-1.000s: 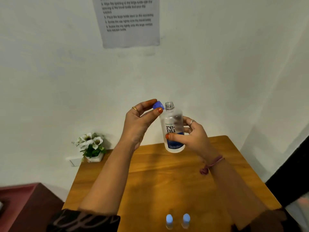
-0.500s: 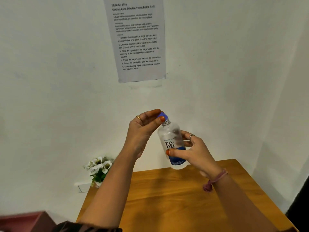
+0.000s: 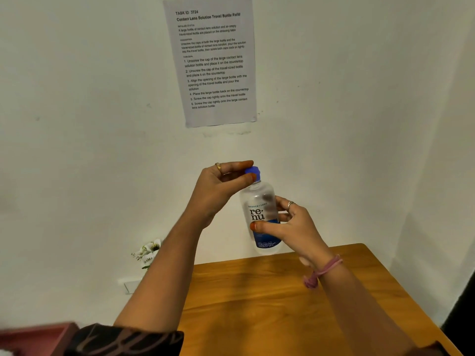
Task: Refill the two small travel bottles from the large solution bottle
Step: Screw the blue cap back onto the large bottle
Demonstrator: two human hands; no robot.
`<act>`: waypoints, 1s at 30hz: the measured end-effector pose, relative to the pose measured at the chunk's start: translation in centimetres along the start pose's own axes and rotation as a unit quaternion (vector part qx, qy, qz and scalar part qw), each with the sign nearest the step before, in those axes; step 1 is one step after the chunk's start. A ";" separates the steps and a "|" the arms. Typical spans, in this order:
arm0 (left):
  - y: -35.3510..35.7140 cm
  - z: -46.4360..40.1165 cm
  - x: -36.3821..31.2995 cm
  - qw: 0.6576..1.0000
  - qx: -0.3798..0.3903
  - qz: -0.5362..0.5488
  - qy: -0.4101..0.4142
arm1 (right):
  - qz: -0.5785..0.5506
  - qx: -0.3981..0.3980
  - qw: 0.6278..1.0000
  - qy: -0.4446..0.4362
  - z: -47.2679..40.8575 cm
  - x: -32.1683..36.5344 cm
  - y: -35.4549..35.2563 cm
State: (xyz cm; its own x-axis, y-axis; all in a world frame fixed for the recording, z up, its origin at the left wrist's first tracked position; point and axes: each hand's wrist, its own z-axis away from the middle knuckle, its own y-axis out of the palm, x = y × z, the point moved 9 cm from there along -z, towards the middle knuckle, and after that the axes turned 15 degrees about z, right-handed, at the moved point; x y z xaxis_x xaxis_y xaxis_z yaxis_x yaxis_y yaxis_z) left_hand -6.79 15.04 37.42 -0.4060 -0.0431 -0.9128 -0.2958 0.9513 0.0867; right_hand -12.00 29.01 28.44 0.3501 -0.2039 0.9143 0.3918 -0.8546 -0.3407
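Standing near-upright (slightly tilted), the clear plastic solution bottle (image 3: 262,214) is gripped by the right hand (image 3: 295,227); its blue screw cap (image 3: 253,173), directly above, is pinched by the left hand (image 3: 221,191).

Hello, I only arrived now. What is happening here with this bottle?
A person holds the large solution bottle upright in the air above a wooden table. The right hand grips its body, and the left hand pinches the blue cap, which sits on the neck. The travel bottles are out of view. An instruction sheet hangs on the wall.
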 end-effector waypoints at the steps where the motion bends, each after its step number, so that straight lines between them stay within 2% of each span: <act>1: 0.0 0.0 0.0 1.000 -0.004 -0.002 0.001 | -0.004 -0.001 1.000 0.001 0.0 0.0 0.0; 14: -0.2 -0.2 0.7 0.998 -0.060 0.029 -0.012 | -0.007 0.001 1.000 0.004 -0.5 -0.2 0.4; 25: 0.2 -0.5 1.3 0.999 -0.013 0.022 -0.027 | -0.015 -0.001 1.000 0.016 -0.7 -0.8 0.5; 30: 0.7 -0.6 1.4 0.999 -0.020 0.032 -0.028 | -0.025 -0.007 0.999 0.018 -0.7 -0.9 0.6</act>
State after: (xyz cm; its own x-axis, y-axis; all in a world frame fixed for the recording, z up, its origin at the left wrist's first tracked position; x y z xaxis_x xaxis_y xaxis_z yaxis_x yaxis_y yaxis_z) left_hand -8.03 15.46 36.46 -0.3759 0.0352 -0.9260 -0.3052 0.9388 0.1596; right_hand -12.71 28.39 27.54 0.2988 -0.1772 0.9377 0.3961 -0.8709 -0.2908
